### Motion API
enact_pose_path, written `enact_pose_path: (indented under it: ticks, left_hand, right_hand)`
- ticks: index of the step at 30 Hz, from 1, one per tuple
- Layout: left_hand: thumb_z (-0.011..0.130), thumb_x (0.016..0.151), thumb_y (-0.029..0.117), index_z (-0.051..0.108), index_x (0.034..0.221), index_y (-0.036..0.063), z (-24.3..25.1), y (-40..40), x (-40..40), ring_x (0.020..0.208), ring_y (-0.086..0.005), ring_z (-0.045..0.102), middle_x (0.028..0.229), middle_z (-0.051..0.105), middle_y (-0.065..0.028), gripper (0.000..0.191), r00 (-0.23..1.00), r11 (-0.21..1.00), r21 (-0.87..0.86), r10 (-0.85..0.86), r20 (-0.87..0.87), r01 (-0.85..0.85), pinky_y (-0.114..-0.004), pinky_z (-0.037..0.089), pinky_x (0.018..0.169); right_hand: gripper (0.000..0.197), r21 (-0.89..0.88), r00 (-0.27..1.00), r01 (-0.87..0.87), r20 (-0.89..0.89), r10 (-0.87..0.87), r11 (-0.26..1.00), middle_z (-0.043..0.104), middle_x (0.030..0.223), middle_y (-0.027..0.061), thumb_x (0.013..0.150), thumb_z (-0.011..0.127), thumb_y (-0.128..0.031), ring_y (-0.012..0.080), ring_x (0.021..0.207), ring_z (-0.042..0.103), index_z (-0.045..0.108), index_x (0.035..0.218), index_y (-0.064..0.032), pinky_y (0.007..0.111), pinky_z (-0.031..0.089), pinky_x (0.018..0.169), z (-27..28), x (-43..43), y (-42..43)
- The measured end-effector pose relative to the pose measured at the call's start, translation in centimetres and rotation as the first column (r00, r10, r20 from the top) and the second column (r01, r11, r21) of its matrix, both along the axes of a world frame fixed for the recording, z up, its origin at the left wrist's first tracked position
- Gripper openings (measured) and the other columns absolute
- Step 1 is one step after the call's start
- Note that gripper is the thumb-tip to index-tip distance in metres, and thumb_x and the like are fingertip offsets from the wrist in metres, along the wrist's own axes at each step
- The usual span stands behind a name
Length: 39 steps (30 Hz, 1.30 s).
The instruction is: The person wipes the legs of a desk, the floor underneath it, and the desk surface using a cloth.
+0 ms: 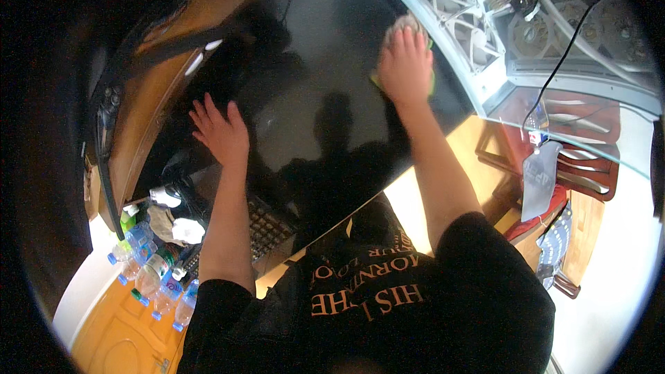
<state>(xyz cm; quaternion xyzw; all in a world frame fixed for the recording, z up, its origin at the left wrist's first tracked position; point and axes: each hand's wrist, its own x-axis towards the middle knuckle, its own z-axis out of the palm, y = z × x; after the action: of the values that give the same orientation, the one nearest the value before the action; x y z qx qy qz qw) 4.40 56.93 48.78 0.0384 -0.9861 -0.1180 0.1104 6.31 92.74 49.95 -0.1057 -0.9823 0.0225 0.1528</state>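
Observation:
My right hand (405, 65) lies flat on a cloth (407, 23), with pale and green edges showing around the fingers. The cloth is on a glossy dark desktop (291, 130), close to a white-framed, glass-sided computer case. Fingers spread, my left hand (223, 127) is over the left part of the dark desktop and holds nothing. Whether its palm touches the surface I cannot tell. A dark reflection of a head and shoulders shows in the desktop between my arms.
The computer case (494, 79) with several fans borders the right side. A keyboard (267, 228) sits beside my left forearm. Crumpled white tissue (188, 231) and several plastic bottles (150, 275) are at lower left. A wooden chair (587, 166) stands at right; a black cable (561, 59) hangs nearby.

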Motion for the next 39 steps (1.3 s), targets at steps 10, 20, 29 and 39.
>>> enact_pose_path:
  ticks: [10,20,29,39]
  left_hand:
    - [0.035,0.099,0.045,0.032,0.145,0.0062,-0.6,-2.4,-0.3,0.144,-0.0400,0.015,0.153,0.026,-0.0199,0.060,0.993,0.887,0.462,0.036,-0.108,0.018,-0.060,0.006,0.113]
    - [0.056,0.095,0.035,0.054,0.129,0.0048,2.4,-4.1,3.0,0.139,-0.0340,0.031,0.146,0.041,-0.0177,0.046,0.978,0.903,0.380,-0.205,-0.036,0.203,-0.044,0.022,0.113]
    - [0.061,0.092,0.014,0.059,0.122,0.0029,7.5,-10.1,10.7,0.135,-0.0323,0.037,0.139,0.050,-0.0167,0.033,0.981,0.909,0.369,-0.176,-0.087,0.196,-0.043,0.023,0.113]
    - [0.061,0.090,0.010,0.048,0.134,0.0027,6.4,-22.6,18.8,0.120,-0.0316,0.048,0.133,0.051,-0.0166,0.046,0.974,0.997,0.062,-0.025,-0.227,0.040,-0.042,0.039,0.101]
  right_hand:
    - [0.046,-0.216,0.662,-0.735,-0.021,0.749,0.643,0.050,0.138,0.0073,0.090,0.048,-0.027,0.0269,0.134,0.038,0.052,0.132,-0.0101,0.049,0.027,0.110,0.7,1.6,-20.8]
    - [0.041,0.083,0.995,-0.075,-0.064,0.081,0.994,0.056,0.127,0.0136,0.088,0.052,-0.028,0.0305,0.121,0.050,0.054,0.122,-0.0054,0.049,0.041,0.096,-0.3,6.0,2.4]
    - [0.049,-0.315,0.608,-0.752,0.007,0.794,0.579,0.043,0.146,0.0064,0.089,0.047,-0.024,0.0261,0.135,0.037,0.049,0.136,-0.0108,0.048,0.027,0.111,0.6,10.2,-18.7]
    - [0.036,-0.069,0.975,-0.218,0.017,0.219,0.974,0.059,0.118,0.0110,0.087,0.056,-0.027,0.0268,0.116,0.053,0.056,0.118,-0.0089,0.045,0.046,0.090,0.0,-1.6,-2.9]
